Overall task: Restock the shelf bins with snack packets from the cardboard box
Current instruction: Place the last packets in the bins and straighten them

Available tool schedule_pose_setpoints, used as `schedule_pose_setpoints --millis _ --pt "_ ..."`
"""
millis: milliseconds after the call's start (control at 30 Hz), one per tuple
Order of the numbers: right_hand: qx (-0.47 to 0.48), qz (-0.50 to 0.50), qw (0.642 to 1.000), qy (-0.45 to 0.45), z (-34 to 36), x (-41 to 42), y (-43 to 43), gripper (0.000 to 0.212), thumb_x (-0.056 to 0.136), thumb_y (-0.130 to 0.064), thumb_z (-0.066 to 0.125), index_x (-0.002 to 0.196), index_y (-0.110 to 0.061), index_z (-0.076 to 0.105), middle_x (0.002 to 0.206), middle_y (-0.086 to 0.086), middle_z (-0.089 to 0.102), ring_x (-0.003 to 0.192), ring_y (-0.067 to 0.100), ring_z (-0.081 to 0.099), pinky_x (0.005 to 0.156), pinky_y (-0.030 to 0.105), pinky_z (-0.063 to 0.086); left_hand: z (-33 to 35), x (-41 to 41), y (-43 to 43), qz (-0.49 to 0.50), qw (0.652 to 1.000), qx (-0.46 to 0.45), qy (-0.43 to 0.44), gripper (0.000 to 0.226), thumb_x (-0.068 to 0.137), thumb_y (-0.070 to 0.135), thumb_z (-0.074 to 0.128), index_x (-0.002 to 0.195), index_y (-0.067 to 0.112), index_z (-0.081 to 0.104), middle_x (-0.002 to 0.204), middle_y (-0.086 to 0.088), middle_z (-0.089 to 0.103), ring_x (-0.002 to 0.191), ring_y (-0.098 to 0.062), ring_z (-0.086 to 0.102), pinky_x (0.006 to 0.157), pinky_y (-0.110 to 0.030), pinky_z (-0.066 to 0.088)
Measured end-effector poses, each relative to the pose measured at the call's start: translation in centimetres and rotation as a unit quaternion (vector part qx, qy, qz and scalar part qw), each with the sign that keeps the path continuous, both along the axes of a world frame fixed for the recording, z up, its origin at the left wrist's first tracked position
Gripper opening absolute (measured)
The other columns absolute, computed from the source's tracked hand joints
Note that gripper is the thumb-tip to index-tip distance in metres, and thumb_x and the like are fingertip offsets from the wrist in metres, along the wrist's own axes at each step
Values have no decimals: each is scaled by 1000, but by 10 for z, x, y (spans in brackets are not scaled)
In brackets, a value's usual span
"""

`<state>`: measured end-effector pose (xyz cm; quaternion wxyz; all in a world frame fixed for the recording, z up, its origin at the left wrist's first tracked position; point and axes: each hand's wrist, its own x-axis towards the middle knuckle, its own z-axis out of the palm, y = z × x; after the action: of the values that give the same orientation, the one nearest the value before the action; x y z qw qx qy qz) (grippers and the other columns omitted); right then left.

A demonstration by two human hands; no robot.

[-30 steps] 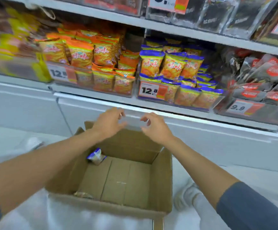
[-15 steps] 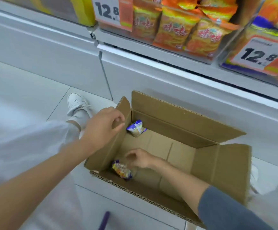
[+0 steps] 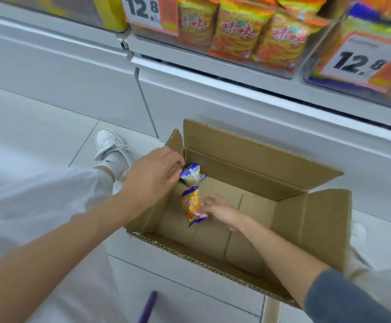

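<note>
Right hand (image 3: 220, 209) gripping crinkly orange-purple packet (image 3: 192, 206) inside corrugated cardboard box (image 3: 311, 220), left hand (image 3: 152, 176) curling fingers by purple-white packet (image 3: 193, 174) at box's 10 o'clock corner, grasp unclear, price tag (image 3: 140, 8) at 12 o'clock reading "12.8"

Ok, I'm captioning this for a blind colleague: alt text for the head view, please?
The right hand grips an orange snack packet inside a cardboard box on the floor, while the left hand reaches to a second packet in its far corner. Stocked shelf bins sit above.
</note>
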<state>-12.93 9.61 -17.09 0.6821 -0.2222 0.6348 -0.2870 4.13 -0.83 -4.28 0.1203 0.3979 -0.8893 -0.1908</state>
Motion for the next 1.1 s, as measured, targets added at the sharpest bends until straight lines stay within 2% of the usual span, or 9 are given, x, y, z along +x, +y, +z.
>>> schedule_pose_setpoints --millis 100,200,333,467,667,800,867,1000,1100 --pt "-25 -96 987 -123 50 -41 5 36 90 6 56 124 -5 53 114 12 67 95 20 67 80 26 56 0 -25 14 8 995 97 16 23 91 20 62 114 20 62 103 8 54 81 -5 55 82 -36 49" --pt "-58 -126 979 -149 82 -61 15 34 91 7 50 123 -3 55 115 17 66 104 30 64 93 38 53 -9 -61 30 74 942 328 -5 69 90 33 67 146 10 35 137 -5 51 118 -18 56 104 -37 43" --pt "-87 -127 984 -95 94 -68 35 39 88 -12 69 125 -6 57 117 14 69 108 29 67 97 40 52 -26 -94 48 156 837 514 105 59 82 23 77 128 9 43 102 -3 68 90 -18 69 91 -39 55" --pt "-107 -151 982 25 79 -79 47 32 85 -13 73 115 -5 64 107 11 73 91 19 72 83 27 57 -60 -92 36 181 798 561 128 63 81 47 73 130 18 46 121 -2 63 110 -14 62 97 -33 49" --pt "-86 -204 972 78 46 -92 52 21 87 -9 72 106 -5 67 100 7 75 77 7 72 64 14 52 -132 -70 6 238 888 388 69 95 68 54 81 140 9 39 134 2 52 116 -15 56 101 -27 43" --pt "-63 -214 972 74 26 -98 58 25 85 -8 73 108 -4 66 98 6 75 78 9 73 64 14 52 -167 -81 -8 224 898 377 26 97 77 23 81 151 6 21 139 -3 46 125 -18 48 103 -20 35" --pt "-54 -211 973 78 18 -99 60 24 85 -5 72 108 -6 66 96 5 75 77 8 72 64 15 52 -184 -88 -14 228 917 326 -24 81 72 33 82 137 5 42 131 -10 57 118 -27 55 101 -34 44" --pt "-46 -193 976 86 10 -100 61 28 84 -8 73 112 -7 66 101 6 74 89 15 73 78 24 57 -187 -93 -12 174 935 273 -145 29 79 37 73 101 20 67 99 -4 70 98 -28 62 83 -36 50" --pt "-47 -182 977 98 10 -101 64 32 84 -6 73 115 -4 65 104 9 73 90 17 72 77 23 56 -173 -95 -3 177 922 339 -62 28 74 30 78 94 18 63 92 0 65 89 -22 59 72 -30 46"
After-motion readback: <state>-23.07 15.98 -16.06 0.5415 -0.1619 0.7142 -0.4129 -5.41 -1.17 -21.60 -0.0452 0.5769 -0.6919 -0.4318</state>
